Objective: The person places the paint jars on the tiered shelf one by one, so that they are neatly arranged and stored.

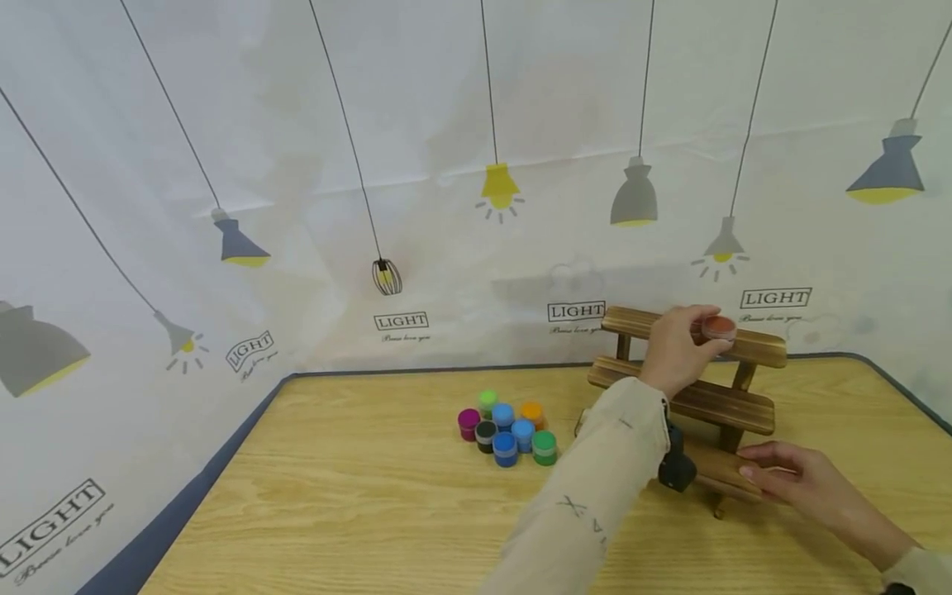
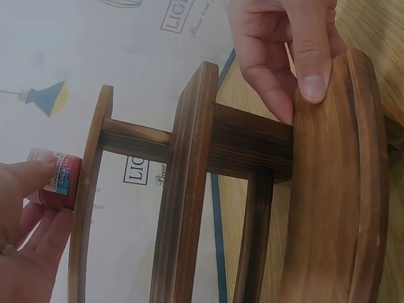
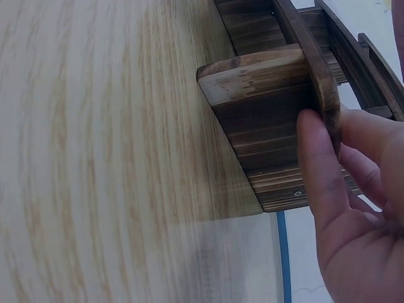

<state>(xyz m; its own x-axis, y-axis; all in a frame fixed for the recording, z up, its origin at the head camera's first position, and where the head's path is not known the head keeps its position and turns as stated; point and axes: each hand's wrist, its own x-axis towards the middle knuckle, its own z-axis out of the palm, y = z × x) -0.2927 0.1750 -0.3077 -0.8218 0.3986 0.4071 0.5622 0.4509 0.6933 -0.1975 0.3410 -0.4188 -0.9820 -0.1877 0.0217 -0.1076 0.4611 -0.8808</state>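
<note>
A three-tiered wooden stand [image 1: 732,405] occupies the right part of the table. At its top tier, my left hand [image 1: 675,347] pinches a small paint jar [image 1: 718,329] with a reddish-brown lid. In the left wrist view that paint jar [image 2: 58,179] meets the top board, its colourful label facing the camera. My right hand [image 1: 806,487] grips the right end of the lowest board. Seen from the right wrist, the thumb and fingers of that hand [image 3: 353,189] lie on opposite faces of the board [image 3: 322,82].
Left of the stand, several paint jars cluster on the wooden table [image 1: 357,479]: purple [image 1: 469,424], black [image 1: 486,436], orange [image 1: 531,415], green [image 1: 545,448] and blues [image 1: 505,449] among them. Something pale shows partly behind my left sleeve. A lamp-printed backdrop [image 1: 446,248] rises behind the table.
</note>
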